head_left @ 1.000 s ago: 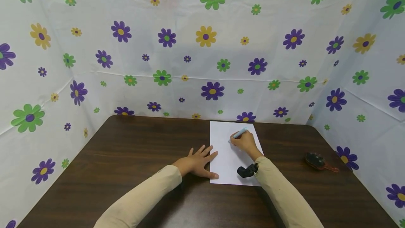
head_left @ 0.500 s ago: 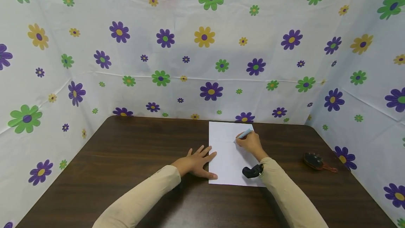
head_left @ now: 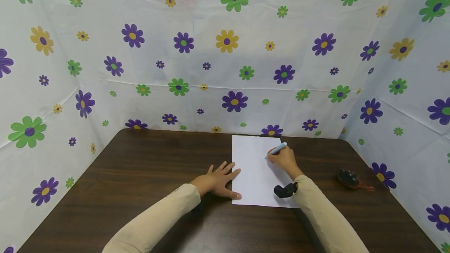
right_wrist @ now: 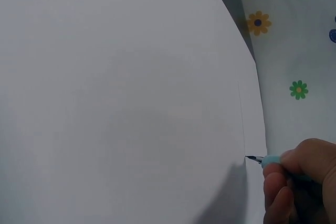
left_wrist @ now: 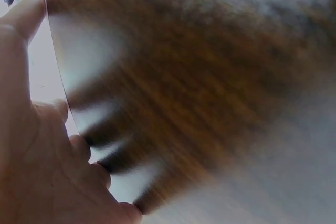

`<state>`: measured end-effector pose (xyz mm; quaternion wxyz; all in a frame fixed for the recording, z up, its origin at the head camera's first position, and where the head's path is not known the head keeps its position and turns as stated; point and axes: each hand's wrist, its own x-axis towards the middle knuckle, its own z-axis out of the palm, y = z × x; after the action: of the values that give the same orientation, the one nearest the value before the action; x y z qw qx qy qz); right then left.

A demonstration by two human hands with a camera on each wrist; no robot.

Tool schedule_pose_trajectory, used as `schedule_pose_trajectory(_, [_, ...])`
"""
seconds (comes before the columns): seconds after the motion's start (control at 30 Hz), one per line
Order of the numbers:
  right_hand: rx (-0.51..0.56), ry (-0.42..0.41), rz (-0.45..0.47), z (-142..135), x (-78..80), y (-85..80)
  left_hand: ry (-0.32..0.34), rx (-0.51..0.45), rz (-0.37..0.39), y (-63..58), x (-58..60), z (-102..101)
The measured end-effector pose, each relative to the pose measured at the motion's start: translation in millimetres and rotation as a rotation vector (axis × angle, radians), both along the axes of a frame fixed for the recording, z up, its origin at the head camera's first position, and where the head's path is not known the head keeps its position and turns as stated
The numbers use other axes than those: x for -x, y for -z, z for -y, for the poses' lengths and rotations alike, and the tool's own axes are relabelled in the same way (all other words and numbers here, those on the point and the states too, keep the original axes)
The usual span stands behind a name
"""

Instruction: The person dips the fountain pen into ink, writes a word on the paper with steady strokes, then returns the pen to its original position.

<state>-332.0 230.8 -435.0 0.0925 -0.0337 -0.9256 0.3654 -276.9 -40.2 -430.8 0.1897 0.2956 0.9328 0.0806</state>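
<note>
A white sheet of paper [head_left: 251, 186] lies on the dark wooden table. My right hand [head_left: 284, 161] pinches a light blue pen [head_left: 279, 148], tilted, with its tip at the end of a thin straight line [head_left: 258, 157] on the paper's upper half. In the right wrist view the dark metal nib of the pen [right_wrist: 270, 161] meets the same line [right_wrist: 241, 114]. My left hand [head_left: 219, 181] lies flat with its fingers spread, thumb and fingertips over the paper's left edge. The left wrist view shows the palm side of this hand [left_wrist: 58, 166] along the paper's edge.
On the right of the table [head_left: 158, 159] lies an oval, dark hairbrush-like thing [head_left: 352, 179] with a reddish handle. A black device [head_left: 285, 190] is strapped to my right wrist. Flower-printed white cloth [head_left: 207, 50] hangs round the back and sides.
My right hand has moved to the right with the pen, and a horizontal line now shows on the paper behind its tip. The left hand has stayed in place.
</note>
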Motion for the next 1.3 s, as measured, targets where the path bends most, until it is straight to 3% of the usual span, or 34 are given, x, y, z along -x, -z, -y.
schedule_pose_trajectory(0.77, [0.000,0.028,-0.003,-15,-3.9,-0.5,0.000,0.003,0.003,-2.2,1.8,0])
schedule_pose_trajectory(1.0, [0.074,0.070,-0.058,-9,-3.5,-1.6,0.001,-0.003,0.003,-2.8,0.4,0])
schedule_pose_trajectory(1.3, [0.080,0.126,-0.017,6,4.2,-0.4,0.002,-0.006,0.012,-4.3,-2.6,-1])
